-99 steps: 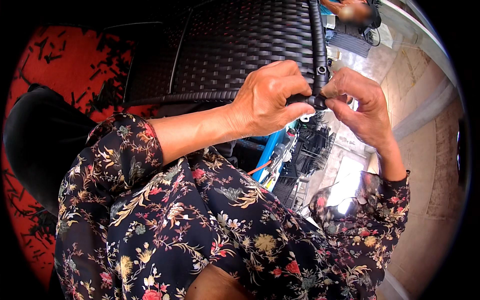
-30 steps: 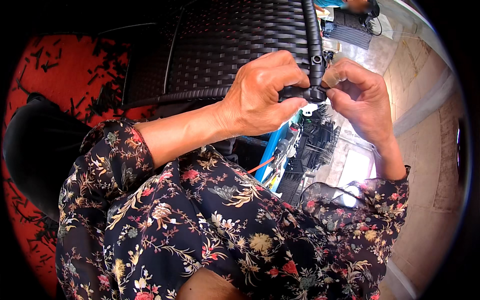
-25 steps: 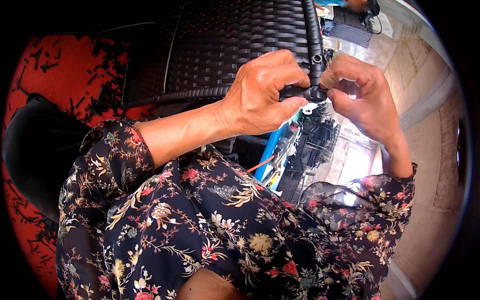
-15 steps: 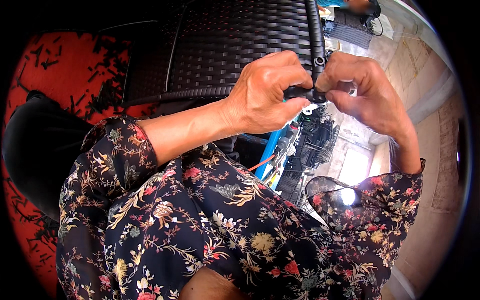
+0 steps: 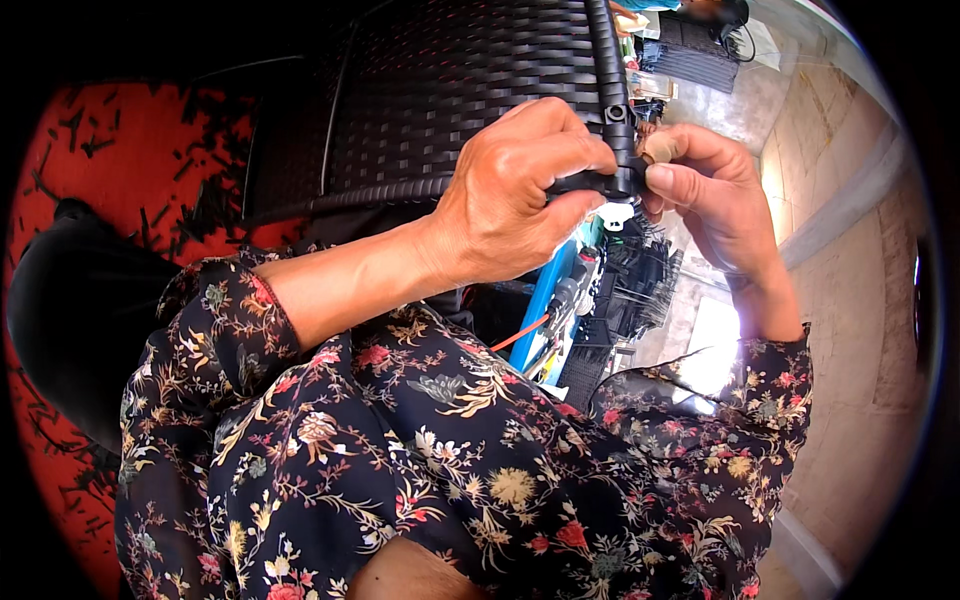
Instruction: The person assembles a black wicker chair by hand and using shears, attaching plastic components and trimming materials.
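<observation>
A black woven wicker panel [image 5: 450, 100] stretches across the upper middle, with a strip-wrapped edge rail [image 5: 612, 60] down its right side. My left hand [image 5: 520, 190] is closed at the corner, thumb and fingers gripping the dark wrapped edge of the panel. Just right of that corner, my right hand [image 5: 710, 185] pinches a black wicker strip [image 5: 640, 176] between thumb and forefinger. Only a short bit of the strip shows; the fingers hide the rest. A small fitting with a round hole [image 5: 616, 114] sits on the rail above my hands.
Black strip offcuts [image 5: 200, 200] litter the red floor [image 5: 130, 130] at left. A dark rounded object [image 5: 70, 310] stands there. Below the corner are a blue bar [image 5: 540, 310] and piled black material [image 5: 630, 290]. Another person's blue sleeve [image 5: 650, 5] shows at the top right.
My right hand has turned, its fingers now pinching at the outer side of the corner. The panel has shifted slightly left in view, and my left hand keeps its grip.
</observation>
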`<state>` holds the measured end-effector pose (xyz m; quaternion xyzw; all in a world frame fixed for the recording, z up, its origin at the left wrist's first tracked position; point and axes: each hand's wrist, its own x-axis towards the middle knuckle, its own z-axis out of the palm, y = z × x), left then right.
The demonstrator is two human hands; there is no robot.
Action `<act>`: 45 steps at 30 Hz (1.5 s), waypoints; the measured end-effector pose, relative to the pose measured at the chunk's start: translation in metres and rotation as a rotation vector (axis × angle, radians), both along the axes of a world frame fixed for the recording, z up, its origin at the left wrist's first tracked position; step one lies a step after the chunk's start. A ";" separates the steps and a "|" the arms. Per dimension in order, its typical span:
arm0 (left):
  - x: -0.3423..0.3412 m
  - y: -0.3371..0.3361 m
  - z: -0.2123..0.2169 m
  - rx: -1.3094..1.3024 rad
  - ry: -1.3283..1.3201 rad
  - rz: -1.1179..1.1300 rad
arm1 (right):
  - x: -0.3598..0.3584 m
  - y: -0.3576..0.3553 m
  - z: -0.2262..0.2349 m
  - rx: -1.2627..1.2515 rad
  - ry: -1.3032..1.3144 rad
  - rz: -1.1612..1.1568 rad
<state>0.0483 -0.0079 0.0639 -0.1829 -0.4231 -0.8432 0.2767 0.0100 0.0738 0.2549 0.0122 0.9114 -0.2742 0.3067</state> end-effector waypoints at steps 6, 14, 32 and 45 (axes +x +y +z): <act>0.003 -0.002 0.004 -0.006 -0.010 0.013 | 0.006 -0.006 -0.003 -0.137 -0.068 -0.203; 0.003 -0.001 0.000 -0.011 -0.010 0.006 | 0.001 -0.012 -0.007 0.093 0.015 0.080; -0.007 -0.020 0.011 0.011 -0.275 -0.554 | -0.008 -0.004 -0.007 -0.070 -0.004 0.116; -0.030 -0.041 -0.002 -0.198 -0.221 -0.812 | -0.005 0.001 -0.031 -0.175 0.011 0.117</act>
